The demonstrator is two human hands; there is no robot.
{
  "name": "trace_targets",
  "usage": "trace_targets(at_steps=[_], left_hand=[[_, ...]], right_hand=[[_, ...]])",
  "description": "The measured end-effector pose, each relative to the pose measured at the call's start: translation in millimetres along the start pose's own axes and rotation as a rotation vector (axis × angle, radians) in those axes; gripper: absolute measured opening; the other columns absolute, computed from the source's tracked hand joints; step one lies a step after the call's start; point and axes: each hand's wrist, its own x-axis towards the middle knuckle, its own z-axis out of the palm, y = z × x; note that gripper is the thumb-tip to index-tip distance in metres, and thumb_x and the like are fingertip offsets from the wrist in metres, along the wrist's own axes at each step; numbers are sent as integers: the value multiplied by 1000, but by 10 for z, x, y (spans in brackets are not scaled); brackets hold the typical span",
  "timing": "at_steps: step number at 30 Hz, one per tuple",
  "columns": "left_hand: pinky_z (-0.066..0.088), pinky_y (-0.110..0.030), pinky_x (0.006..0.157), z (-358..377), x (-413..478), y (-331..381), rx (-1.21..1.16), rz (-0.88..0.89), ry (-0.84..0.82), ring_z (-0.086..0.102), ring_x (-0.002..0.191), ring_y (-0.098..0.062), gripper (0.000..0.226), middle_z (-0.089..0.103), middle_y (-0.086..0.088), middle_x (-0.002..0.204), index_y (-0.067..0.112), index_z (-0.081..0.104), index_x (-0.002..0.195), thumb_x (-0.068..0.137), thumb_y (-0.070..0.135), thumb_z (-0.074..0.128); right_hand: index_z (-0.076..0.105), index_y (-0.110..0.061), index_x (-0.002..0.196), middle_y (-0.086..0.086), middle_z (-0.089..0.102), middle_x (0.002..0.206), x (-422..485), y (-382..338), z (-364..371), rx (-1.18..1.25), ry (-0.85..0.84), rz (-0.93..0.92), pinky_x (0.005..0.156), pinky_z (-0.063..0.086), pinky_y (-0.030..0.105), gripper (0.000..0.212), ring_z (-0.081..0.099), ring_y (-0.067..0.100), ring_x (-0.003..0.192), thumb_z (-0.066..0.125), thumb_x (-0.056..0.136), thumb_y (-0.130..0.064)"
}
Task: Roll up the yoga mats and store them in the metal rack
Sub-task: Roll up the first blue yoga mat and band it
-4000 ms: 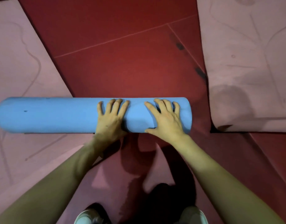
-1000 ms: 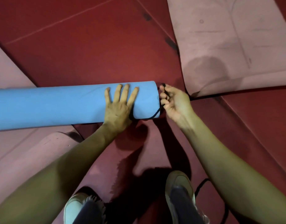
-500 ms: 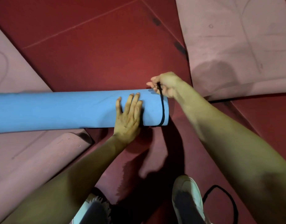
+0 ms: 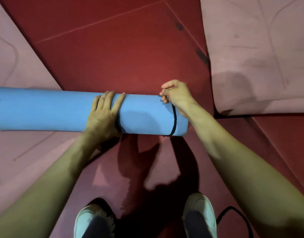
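Since a few seconds ago, when both your palms lay flat on the roll, your right hand (image 4: 177,95) has gone to the roll's far edge, and a black band (image 4: 174,119) now rings the right end. Its fingers are curled and pinch the band's upper end. Your left hand (image 4: 103,115) is spread, fingers straight, and presses on top of the blue yoga mat (image 4: 53,110). The mat is fully rolled and lies crosswise in front of you on the dark red floor (image 4: 122,48), its left end running out of view. Pale pink mats lie unrolled on either side, one to the left (image 4: 15,57) and one to the right (image 4: 259,57). Your white shoes (image 4: 201,213) show below, and a black loop (image 4: 233,210) lies beside the right one.
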Motion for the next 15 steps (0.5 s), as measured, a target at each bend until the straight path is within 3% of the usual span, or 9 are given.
trace_targets(at_steps=[4, 8, 11, 15], left_hand=[[33, -56, 94, -23, 59, 16, 26, 26, -11, 47, 105, -39, 117, 51, -28, 123, 5, 42, 135, 34, 44, 85], [29, -52, 92, -35, 193, 447, 4, 81, 59, 52, 98, -37, 121, 54, -28, 118, 6, 42, 134, 31, 55, 83], [24, -49, 94, -81, 312, 984, -49, 79, 90, 56, 100, -36, 114, 56, -24, 121, 5, 49, 132, 33, 51, 83], [45, -44, 91, -87, 514, 1164, -205, 116, 153, 62, 99, -36, 118, 61, -23, 115, -6, 51, 119, 28, 59, 86]], right_hand=[[51, -16, 79, 7, 64, 75, -40, 22, -28, -110, 57, -76, 50, 46, 21, 25, 55, 11, 53, 41, 88, 6], [61, -18, 86, 12, 70, 93, -93, -61, -152, -530, 103, -169, 85, 50, 37, 25, 64, 29, 90, 42, 83, -2], [63, -16, 93, 13, 69, 96, -192, -76, -285, -683, 129, -229, 85, 48, 37, 26, 62, 32, 95, 44, 83, -3], [53, -12, 104, 12, 65, 99, -402, 3, -237, -634, 156, -329, 75, 40, 35, 18, 59, 32, 92, 43, 90, -7]])
